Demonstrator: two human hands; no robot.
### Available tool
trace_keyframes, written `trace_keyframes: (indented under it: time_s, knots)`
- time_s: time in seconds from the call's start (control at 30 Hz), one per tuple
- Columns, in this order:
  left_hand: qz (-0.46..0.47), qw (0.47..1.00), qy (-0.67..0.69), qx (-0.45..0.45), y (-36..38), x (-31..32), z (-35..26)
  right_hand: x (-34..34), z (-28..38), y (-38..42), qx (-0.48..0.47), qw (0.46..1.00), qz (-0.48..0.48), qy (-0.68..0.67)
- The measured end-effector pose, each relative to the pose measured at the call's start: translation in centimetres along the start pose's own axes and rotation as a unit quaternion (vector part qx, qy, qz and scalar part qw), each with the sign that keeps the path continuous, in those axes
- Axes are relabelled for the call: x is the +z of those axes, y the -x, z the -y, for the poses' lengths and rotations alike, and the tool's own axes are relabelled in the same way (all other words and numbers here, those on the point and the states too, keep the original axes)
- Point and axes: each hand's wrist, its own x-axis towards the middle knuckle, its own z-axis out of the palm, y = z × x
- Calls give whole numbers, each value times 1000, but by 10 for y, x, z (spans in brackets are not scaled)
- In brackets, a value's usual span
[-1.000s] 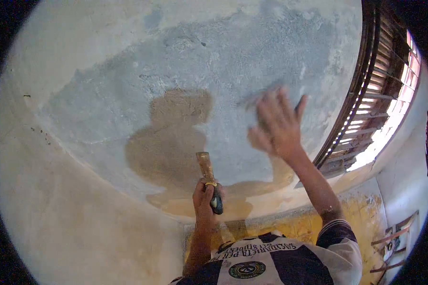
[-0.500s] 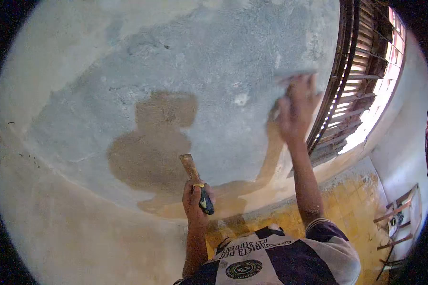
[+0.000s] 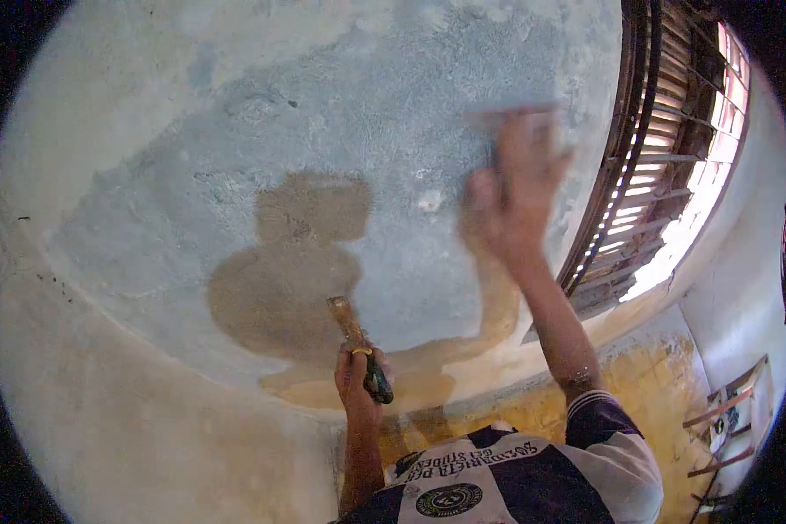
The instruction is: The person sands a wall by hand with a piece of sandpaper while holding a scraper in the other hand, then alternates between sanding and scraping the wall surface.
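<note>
1. The wall [image 3: 140,375] fills most of the view, cream at the left and along its near edge.
2. A broad grey patch [image 3: 410,279] covers the middle of the wall, with rough, scuffed texture towards its far part and a small white spot [image 3: 430,201] left of the right hand.
3. A brown-tinted shadow [image 3: 279,297] lies over the patch, left of centre; more shadow runs along the near edge and up towards the right hand.
4. At the far right is a window [image 3: 664,166] with dark bars and slats, bright light showing through.
5. A yellow surface [image 3: 637,393] spreads at the near right, beyond the shirt [image 3: 541,476], which is dark and white with lettering and a round badge [image 3: 449,500].
6. A wooden frame [image 3: 725,410] stands at the right edge.
7. The right hand [image 3: 520,188], blurred, is raised over the right part of the patch, gripping a thin flat tool [image 3: 489,113] that shows at the fingertips. Whether the tool touches the wall cannot be told.
8. The left hand [image 3: 361,377], nearer and lower, is closed around the dark handle of a scraper [image 3: 346,321]; its stained blade points away and slightly left.
</note>
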Motion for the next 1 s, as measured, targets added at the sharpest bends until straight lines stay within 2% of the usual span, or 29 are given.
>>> trace_keyframes:
  time_s: [0.07, 0.17, 0.2, 0.23, 0.27, 0.37, 0.43, 0.5, 0.53, 0.6, 0.7, 0.73, 0.8, 0.87, 0.97, 1.0]
  knots:
    - [2, 1000, -14, -7, 3, 3, 5, 7, 32, 29, -171, 968, 180, -45]
    - [-2, 999, -36, -4, 2, -4, 6, 9, 18, 20, -267, 950, 152, -53]
    - [-7, 999, -41, 5, 5, -2, 3, 4, 8, 2, -213, 967, 143, 6]
    - [-11, 999, -45, 12, 7, -2, 2, -12, 12, -23, -127, 988, 89, 12]
    - [-15, 999, -35, 11, 8, -7, 4, -14, 1, -38, -90, 995, 23, 33]
    - [-18, 1000, -17, 11, 9, -16, 6, 3, 6, -45, -19, 994, -100, -26]
    - [-13, 1000, -18, 11, 13, -15, -2, 5, 33, -21, -118, 993, 17, -22]
    - [-12, 1000, -9, 15, 15, -20, -5, 1, 51, -6, -225, 965, 127, -52]
    - [-10, 1000, -6, 19, 15, -24, -8, 6, 39, -12, -258, 962, 91, -16]
    - [-10, 1000, 14, 23, 15, -34, -8, -1, 28, -33, -115, 991, 50, 50]
    - [-33, 999, 10, 25, 14, -44, -9, 3, 22, -53, -16, 996, -84, 1]
    - [-45, 999, 3, 26, 14, -45, -11, 16, 29, -44, -16, 996, -87, 6]
    - [-40, 999, -14, 11, 15, -47, -19, 19, 78, -15, -64, 997, 46, -1]
    - [-26, 999, -26, 5, 15, -51, -27, 18, 104, 14, -222, 950, 195, -99]
    - [-5, 999, -38, 10, 13, -63, -50, 25, 87, 0, -148, 977, 151, 26]
    - [-9, 999, -30, 13, 16, -63, -61, 26, 76, -12, -90, 994, 62, 3]
